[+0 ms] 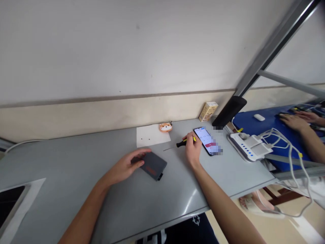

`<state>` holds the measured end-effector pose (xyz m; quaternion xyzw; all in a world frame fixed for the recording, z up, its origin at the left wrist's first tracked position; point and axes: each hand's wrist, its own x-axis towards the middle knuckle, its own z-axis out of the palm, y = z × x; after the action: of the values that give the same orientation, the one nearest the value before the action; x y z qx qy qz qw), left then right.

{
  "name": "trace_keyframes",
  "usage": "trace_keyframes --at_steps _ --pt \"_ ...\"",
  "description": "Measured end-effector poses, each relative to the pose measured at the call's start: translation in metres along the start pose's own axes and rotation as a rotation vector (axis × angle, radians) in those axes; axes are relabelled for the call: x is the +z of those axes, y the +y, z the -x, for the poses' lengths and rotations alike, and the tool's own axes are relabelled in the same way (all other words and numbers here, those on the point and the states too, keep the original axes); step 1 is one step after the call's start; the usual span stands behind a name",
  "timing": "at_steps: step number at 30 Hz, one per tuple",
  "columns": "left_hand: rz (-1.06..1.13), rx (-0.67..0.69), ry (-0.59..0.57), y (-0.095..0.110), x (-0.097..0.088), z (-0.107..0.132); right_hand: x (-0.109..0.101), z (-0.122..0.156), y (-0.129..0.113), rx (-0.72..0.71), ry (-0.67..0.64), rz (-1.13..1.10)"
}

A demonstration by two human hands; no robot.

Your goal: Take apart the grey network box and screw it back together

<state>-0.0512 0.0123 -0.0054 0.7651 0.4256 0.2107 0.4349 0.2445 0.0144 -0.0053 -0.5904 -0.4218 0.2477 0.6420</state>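
My left hand [130,164] grips one end of a flat dark grey box-shaped device [154,165] with reddish lettering, thumb on top. A small black piece [160,176] sticks out at its near right corner. In my right hand [192,149] is a screwdriver [181,143] with a black and yellow handle; its thin shaft points left toward the device, apart from it. Behind them lies a white sheet of paper [152,133] with two tiny dark specks, perhaps screws. An orange and white animal-faced case [166,127] rests on the sheet's right part.
Right of my hand lies a lit phone [207,140]. Beyond it stand a small carton [208,111] and a black cylinder [230,110]. A white power strip [250,146] with tangled cables sits at the right edge. Another person's hands [296,121] rest on a blue desk.
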Motion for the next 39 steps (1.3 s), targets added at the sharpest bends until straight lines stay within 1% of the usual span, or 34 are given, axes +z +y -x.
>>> trace_keyframes --at_steps 2,7,10,13,16,21,24,27,31,35,37,39 --pt "0.054 -0.004 0.032 -0.004 -0.001 -0.003 0.002 0.008 -0.002 -0.042 -0.080 0.031" --pt "0.032 0.008 0.220 -0.008 0.011 -0.012 0.007 0.024 -0.004 -0.115 -0.243 0.060" --pt "0.018 -0.014 0.267 -0.010 0.015 -0.014 0.008 0.027 -0.004 -0.128 -0.288 0.068" --pt "0.005 -0.021 0.290 -0.010 0.017 -0.013 0.008 0.027 -0.004 -0.131 -0.282 0.069" --pt "0.023 -0.018 0.288 -0.005 0.019 -0.010 0.007 0.026 -0.005 -0.128 -0.253 0.072" --pt "0.002 -0.020 0.186 0.004 0.021 -0.006 0.007 0.027 -0.006 -0.136 -0.296 0.066" --pt "0.008 -0.014 0.159 0.002 0.019 -0.007 0.004 0.025 -0.006 -0.145 -0.274 0.047" --pt "-0.004 -0.017 0.169 -0.002 0.017 -0.010 0.000 0.023 -0.006 -0.122 -0.255 0.000" --pt "-0.014 -0.056 0.211 -0.003 0.018 -0.011 0.001 0.027 -0.010 -0.113 -0.354 -0.044" --pt "0.005 -0.096 0.213 -0.001 0.021 -0.010 0.005 0.034 -0.014 -0.098 -0.433 -0.055" --pt "0.021 -0.121 0.202 0.000 0.023 -0.009 0.007 0.036 -0.015 -0.092 -0.461 -0.052" --pt "0.029 -0.129 0.201 0.001 0.024 -0.008 0.006 0.035 -0.014 -0.090 -0.462 -0.054"
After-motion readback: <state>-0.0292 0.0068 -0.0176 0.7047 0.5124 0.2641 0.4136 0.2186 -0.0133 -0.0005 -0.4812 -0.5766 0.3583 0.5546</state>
